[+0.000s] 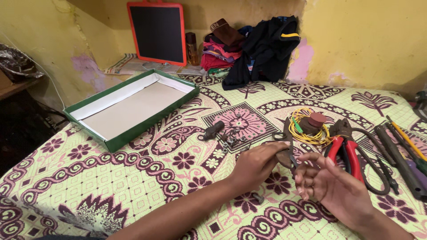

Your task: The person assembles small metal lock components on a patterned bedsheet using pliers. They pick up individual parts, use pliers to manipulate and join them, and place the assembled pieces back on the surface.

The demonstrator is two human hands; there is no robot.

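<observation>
On patterned bedspread, near middle: left hand pinches small dark metal part, fingers closed around it. Right hand open, palm up, holding nothing, just beside part. Best keep pinch firm, part low over cloth; red-handled pliers near.

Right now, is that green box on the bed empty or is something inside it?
Empty. The green box lies open with no lid on it, and only its bare pale bottom and white inner walls show.

Soft even indoor light, faint shadows, sharp focus, slight edge distortion
</observation>
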